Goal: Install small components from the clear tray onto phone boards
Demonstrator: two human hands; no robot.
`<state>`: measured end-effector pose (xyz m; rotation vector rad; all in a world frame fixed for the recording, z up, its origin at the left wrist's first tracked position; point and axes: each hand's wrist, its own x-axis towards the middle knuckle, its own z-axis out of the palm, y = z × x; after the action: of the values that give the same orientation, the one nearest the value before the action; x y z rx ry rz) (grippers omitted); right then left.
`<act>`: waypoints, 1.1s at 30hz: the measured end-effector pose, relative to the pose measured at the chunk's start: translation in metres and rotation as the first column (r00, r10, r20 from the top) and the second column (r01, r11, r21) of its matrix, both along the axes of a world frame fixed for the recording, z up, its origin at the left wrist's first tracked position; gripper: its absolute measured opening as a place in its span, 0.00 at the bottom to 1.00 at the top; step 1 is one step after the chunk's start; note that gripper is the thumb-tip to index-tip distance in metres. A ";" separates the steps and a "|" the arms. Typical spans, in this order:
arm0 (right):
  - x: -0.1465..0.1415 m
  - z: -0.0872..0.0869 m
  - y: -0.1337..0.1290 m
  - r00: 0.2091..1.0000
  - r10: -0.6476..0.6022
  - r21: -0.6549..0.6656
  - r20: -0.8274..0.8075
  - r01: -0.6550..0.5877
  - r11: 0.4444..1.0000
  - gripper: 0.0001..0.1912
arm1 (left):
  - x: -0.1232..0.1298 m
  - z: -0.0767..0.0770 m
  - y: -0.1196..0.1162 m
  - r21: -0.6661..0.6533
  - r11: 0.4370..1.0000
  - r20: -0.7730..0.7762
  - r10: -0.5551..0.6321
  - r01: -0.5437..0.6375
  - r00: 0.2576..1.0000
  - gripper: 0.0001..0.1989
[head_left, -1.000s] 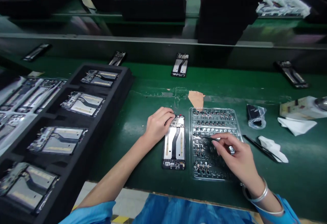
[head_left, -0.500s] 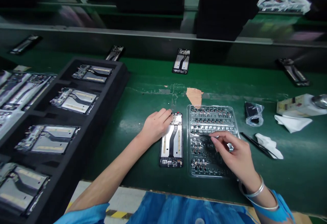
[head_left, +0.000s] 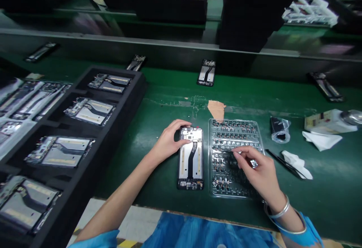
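Observation:
An opened phone [head_left: 186,161] lies upright on the green bench, its circuit board at the far end and a black flex cable down its middle. My left hand [head_left: 169,140] is curved round its upper left corner, thumb on the board and fingers at the top edge. Just right of it is a clear plastic tray [head_left: 209,157] with rows of small dark camera-like parts. Over the tray's middle, my right hand [head_left: 256,165] pinches a thin dark tool resembling tweezers, pointing left; the palm hides most of it.
A black foam tray [head_left: 124,108] of opened phones fills the left. More phones [head_left: 206,72] lie along the back strip. At right are a black pen-like tool [head_left: 283,163], white wipes [head_left: 296,161], a bagged black item [head_left: 279,129] and a bottle [head_left: 325,121]. Brown paper [head_left: 216,109] lies behind the tray.
My left thumb has moved away from the fingers and now rests on the board, uncovering more of it. My right hand stays over the tray. The view has shifted slightly.

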<state>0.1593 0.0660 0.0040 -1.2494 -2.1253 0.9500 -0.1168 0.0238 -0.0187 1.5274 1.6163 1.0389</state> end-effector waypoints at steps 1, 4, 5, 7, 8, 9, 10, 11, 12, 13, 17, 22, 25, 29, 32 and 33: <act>0.000 0.000 0.000 1.000 -0.001 -0.010 -0.007 0.001 1.000 0.06 | 0.001 0.006 -0.002 -0.036 0.999 0.133 0.013 -0.008 0.991 0.23; -0.003 0.002 -0.002 0.998 -0.017 -0.077 -0.062 0.012 0.997 0.07 | 0.009 0.029 -0.011 -0.118 0.993 0.424 0.021 0.032 0.905 0.28; -0.004 0.003 -0.002 0.995 -0.018 -0.120 -0.100 0.006 0.993 0.07 | 0.014 0.036 -0.014 -0.153 0.986 0.456 0.004 0.074 0.890 0.24; -0.006 0.008 -0.004 0.980 0.006 -0.228 -0.197 -0.051 0.972 0.10 | 0.028 0.046 -0.018 -0.247 0.951 0.462 -0.054 0.187 0.885 0.16; -0.007 0.010 -0.005 0.970 0.029 -0.277 -0.241 -0.097 0.956 0.11 | 0.036 0.049 -0.019 -0.285 0.926 0.457 -0.097 0.249 0.884 0.14; -0.008 0.012 -0.006 0.962 0.054 -0.315 -0.266 -0.140 0.939 0.12 | 0.045 0.051 -0.019 -0.309 0.900 0.453 -0.145 0.308 0.880 0.14; -0.009 0.014 -0.006 0.960 0.072 -0.341 -0.271 -0.166 0.925 0.12 | 0.054 0.051 -0.019 -0.319 0.878 0.452 -0.191 0.357 0.872 0.14; -0.009 0.015 -0.007 0.964 0.077 -0.358 -0.255 -0.168 0.919 0.11 | 0.062 0.050 -0.018 -0.315 0.864 0.448 -0.228 0.392 0.865 0.14; -0.010 0.015 -0.007 0.972 0.070 -0.365 -0.225 -0.151 0.919 0.10 | 0.070 0.049 -0.017 -0.308 0.858 0.438 -0.256 0.412 0.862 0.14; -0.010 0.015 -0.008 0.979 0.054 -0.367 -0.194 -0.124 0.922 0.08 | 0.076 0.047 -0.016 -0.301 0.857 0.424 -0.272 0.417 0.864 0.14; -0.009 0.013 -0.008 0.989 0.006 -0.355 -0.149 -0.059 0.933 0.07 | 0.088 0.040 -0.013 -0.303 0.863 0.401 -0.271 0.405 0.875 0.14; -0.009 0.014 -0.006 0.988 0.027 -0.352 -0.155 -0.081 0.933 0.08 | 0.087 0.041 -0.013 -0.269 0.856 0.437 -0.300 0.442 0.848 0.11; -0.008 0.013 -0.005 0.985 0.033 -0.375 -0.168 -0.095 0.922 0.08 | 0.089 0.041 -0.012 -0.270 0.856 0.487 -0.274 0.441 0.829 0.09; -0.007 0.010 -0.007 0.983 0.030 -0.391 -0.183 -0.101 0.915 0.09 | 0.093 0.037 -0.010 -0.269 0.876 0.464 -0.245 0.399 0.851 0.08; -0.008 0.008 -0.008 0.981 0.031 -0.394 -0.191 -0.105 0.913 0.09 | 0.093 0.035 -0.009 -0.251 0.893 0.425 -0.245 0.373 0.871 0.08; -0.009 0.008 -0.009 0.981 0.033 -0.405 -0.193 -0.111 0.908 0.09 | 0.092 0.035 -0.009 -0.250 0.895 0.417 -0.246 0.370 0.875 0.08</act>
<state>0.1505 0.0574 0.0116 -1.2212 -1.8947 1.5496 -0.0244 0.0150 0.0164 1.2247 1.1550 0.7800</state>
